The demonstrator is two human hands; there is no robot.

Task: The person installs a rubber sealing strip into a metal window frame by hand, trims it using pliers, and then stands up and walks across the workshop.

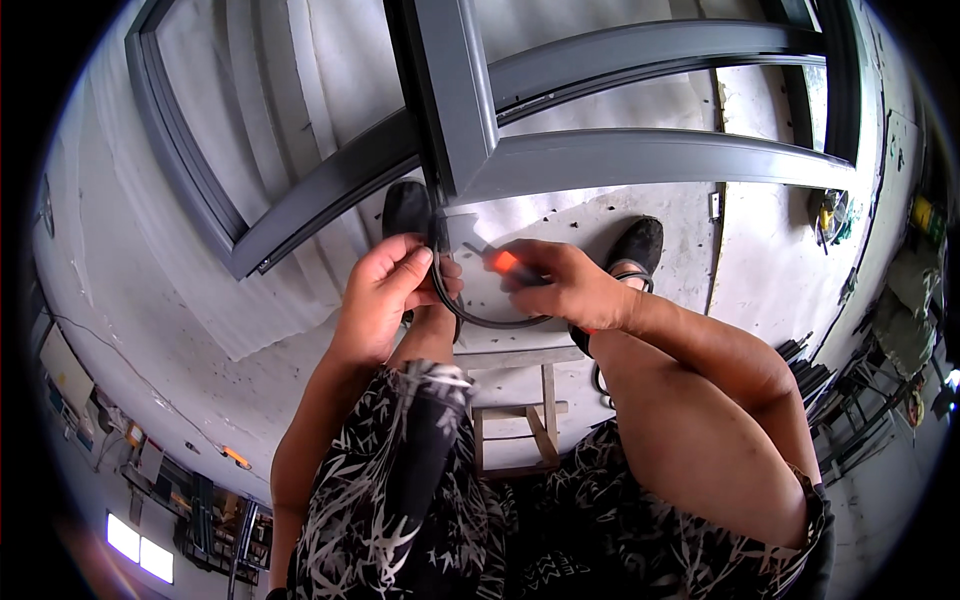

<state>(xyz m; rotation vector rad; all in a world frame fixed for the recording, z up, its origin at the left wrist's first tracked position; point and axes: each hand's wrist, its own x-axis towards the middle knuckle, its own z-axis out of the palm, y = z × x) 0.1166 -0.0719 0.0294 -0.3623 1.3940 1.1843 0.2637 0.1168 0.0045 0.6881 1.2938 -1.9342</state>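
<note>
My left hand (390,290) is closed, thumb and fingers pinching a thin black rubber strip (490,322) just below the corner of a grey window frame (470,175). From there the strip hangs in a loop that curves up toward my right hand (575,285). That hand is wrapped round a screwdriver (507,262) with an orange and black handle. Its thin shaft points up and left at the frame's corner, without visibly touching it. More of the strip shows by my right ankle; its path behind my right hand is hidden.
A second dark grey frame (300,200) lies at the left, partly under the nearer one. A low wooden stool (545,400) stands between my legs. My shoes (637,245) are close below the frames. An orange tool (236,457) lies on the floor at left. Dark bars (808,372) lie at right.
</note>
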